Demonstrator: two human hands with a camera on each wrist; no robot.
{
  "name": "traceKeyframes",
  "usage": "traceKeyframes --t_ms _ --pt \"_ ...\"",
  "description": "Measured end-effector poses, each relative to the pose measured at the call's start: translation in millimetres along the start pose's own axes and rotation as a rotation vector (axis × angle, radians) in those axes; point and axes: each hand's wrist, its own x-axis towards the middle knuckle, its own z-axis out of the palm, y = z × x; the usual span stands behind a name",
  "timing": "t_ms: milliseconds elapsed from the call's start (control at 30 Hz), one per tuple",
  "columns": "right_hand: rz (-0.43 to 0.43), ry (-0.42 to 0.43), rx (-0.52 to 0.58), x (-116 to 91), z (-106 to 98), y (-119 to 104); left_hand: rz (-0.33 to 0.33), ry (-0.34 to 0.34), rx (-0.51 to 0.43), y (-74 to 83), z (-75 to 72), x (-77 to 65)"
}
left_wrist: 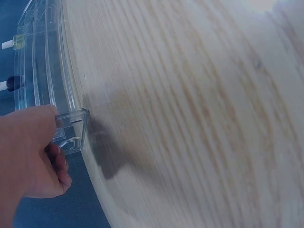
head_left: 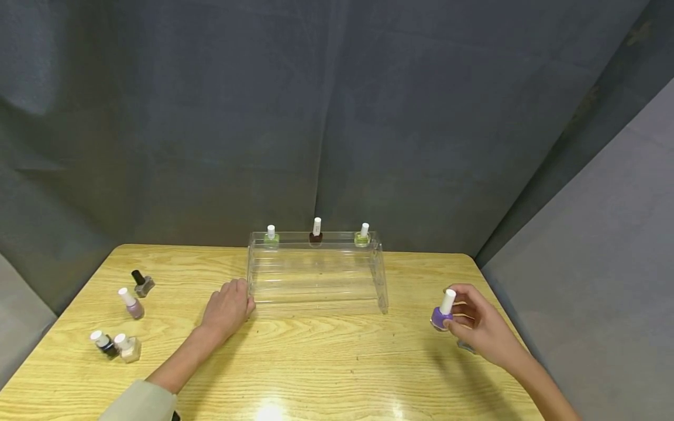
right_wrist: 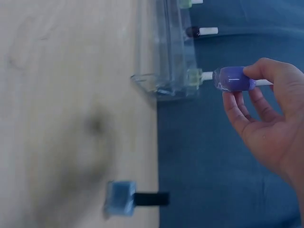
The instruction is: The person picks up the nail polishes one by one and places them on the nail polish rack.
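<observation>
A dark grey curtain [head_left: 237, 117] hangs behind a wood-grain table [head_left: 316, 368], where a person handles small polish bottles on either side of a clear tiered rack [head_left: 316, 275]. The purple bottle [head_left: 440, 318] is held above the table's right side, well apart from the rack, its long axis near upright, white cap [head_left: 448, 300] pointing up and leaning slightly right, glass base down. The right hand [head_left: 484, 330] pinches it, thumb on the near side and fingers curved behind, the gap between them no wider than the bottle. Near that hand, a bluish bottle [right_wrist: 121, 198] with a black cap stands on the table. The left hand [head_left: 226, 307], fingers curled, grips the rack's left end at the front. The rack runs lengthwise from left to right; along its top tier stand a green bottle [head_left: 271, 238], a dark bottle [head_left: 316, 238] and a yellow-green bottle [head_left: 361, 238], caps up. Four more bottles, one of them lilac [head_left: 135, 309], are grouped at the table's left.
</observation>
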Motion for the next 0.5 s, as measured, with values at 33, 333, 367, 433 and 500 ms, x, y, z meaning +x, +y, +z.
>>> traceKeyframes --t_ms 33,333,367,433,500 --pt "-0.007 -0.005 -0.007 4.9 1.0 -2.4 0.002 0.006 0.002 0.0 -0.3 -0.2" --pt "-0.036 -0.032 -0.035 43.3 10.8 -17.1 0.021 0.033 -0.005 1.7 -2.8 -1.4" --pt "-0.035 -0.038 -0.033 47.1 12.1 -17.7 0.021 0.029 -0.005 1.5 -2.6 -1.3" --pt "-0.03 -0.052 -0.032 54.4 15.0 -18.0 0.017 0.026 -0.008 1.4 -2.5 -1.0" --pt "-0.023 -0.069 -0.027 61.7 19.6 -23.3 0.014 0.022 -0.009 1.2 -2.7 -0.7"
